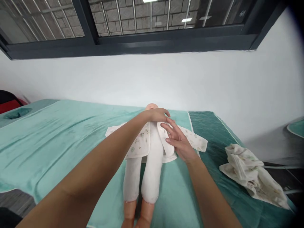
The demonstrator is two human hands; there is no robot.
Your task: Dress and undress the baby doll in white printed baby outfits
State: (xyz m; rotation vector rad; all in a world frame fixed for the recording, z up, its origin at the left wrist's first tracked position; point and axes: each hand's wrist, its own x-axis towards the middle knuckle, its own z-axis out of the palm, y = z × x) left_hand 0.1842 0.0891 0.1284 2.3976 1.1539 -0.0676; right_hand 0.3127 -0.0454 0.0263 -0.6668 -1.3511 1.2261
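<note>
A doll lies on its back on the light green cover, its feet toward me. It wears white trousers and a white printed jacket that lies open at the front, sleeves spread to both sides. My left hand reaches across the doll's upper chest, just below its head, fingers bent over the jacket's right-hand side. My right hand is at the jacket's right front flap, its fingers apart and touching or very near the cloth. The fingertips of both hands nearly meet. My left forearm hides part of the jacket.
A crumpled white printed cloth lies on the dark green quilted cover at the right. Behind the bed stand a white wall and a dark-framed window. A red and black item is at the far left.
</note>
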